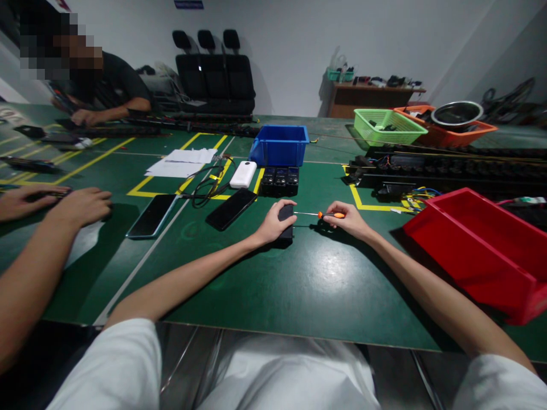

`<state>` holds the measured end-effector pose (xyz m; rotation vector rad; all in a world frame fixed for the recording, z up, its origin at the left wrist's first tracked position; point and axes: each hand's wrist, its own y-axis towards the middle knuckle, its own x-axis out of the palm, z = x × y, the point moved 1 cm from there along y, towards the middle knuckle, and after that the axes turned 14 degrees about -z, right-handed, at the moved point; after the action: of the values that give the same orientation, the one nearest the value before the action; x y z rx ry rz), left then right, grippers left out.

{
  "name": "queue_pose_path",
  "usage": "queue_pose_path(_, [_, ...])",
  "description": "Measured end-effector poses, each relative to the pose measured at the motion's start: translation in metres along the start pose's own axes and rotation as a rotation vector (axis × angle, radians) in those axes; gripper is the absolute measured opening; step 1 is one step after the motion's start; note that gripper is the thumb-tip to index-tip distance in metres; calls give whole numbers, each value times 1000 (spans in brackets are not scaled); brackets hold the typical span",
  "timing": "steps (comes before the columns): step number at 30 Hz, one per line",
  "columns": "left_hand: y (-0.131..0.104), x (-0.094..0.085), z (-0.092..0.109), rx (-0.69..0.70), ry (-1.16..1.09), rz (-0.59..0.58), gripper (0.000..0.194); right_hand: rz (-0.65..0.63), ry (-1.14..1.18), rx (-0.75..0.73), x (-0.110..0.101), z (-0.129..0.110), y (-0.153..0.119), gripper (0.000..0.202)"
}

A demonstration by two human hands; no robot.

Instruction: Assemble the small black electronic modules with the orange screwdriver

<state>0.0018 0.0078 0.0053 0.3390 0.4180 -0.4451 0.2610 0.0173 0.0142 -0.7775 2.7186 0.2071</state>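
Note:
My left hand point(274, 223) is closed around a black box-shaped part point(285, 229), which it holds at the green table top. In my right hand point(348, 219) is a screwdriver point(321, 215) with an orange and black handle. Its thin metal shaft lies level and points left, the tip at the right side of the black part. Whether the tip sits in a screw is too small to tell. Just beyond the part stands a group of black modules point(280, 181). A black phone point(231, 209) lies left of my left hand.
A blue bin point(280, 145), a white power bank point(243, 174) with cables and papers point(179, 162) are farther back. A red bin point(478, 250) stands right, near my forearm, before a long black assembly point(444, 171). A co-worker's hands point(81, 205) rest at left, near another phone point(152, 216).

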Motion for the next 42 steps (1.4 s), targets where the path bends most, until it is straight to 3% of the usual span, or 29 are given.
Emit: queue_pose_path(42, [2, 0, -3, 24, 42, -6, 36, -70, -74, -2, 2, 0, -1, 33])
